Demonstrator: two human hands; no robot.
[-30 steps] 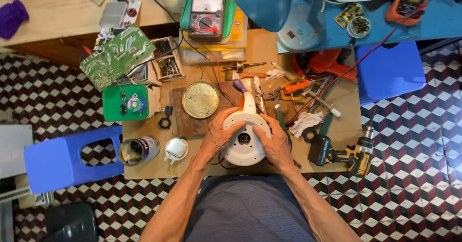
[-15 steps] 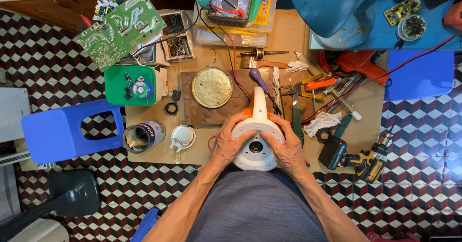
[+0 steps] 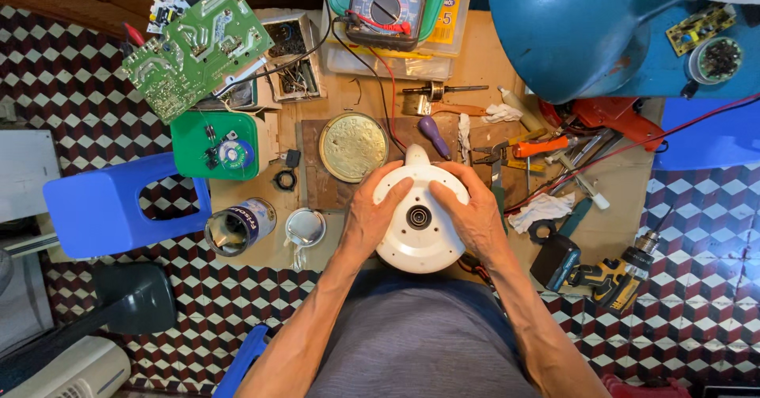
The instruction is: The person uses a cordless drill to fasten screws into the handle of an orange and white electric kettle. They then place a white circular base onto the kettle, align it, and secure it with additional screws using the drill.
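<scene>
Cradling the white kettle base (image 3: 419,216) bottom-up at lower centre of the tabletop (image 3: 364,101), left hand (image 3: 372,216) and right hand (image 3: 473,216) spread flat on its rim: rigid, light, slick plastic, I'd say.

Cluttered worktop (image 3: 475,73) from my remote view.
I see a green circuit board (image 3: 198,46), a multimeter (image 3: 385,2), a round brass lid (image 3: 353,146), an open tin can (image 3: 240,227) and a yellow drill (image 3: 609,275).
</scene>
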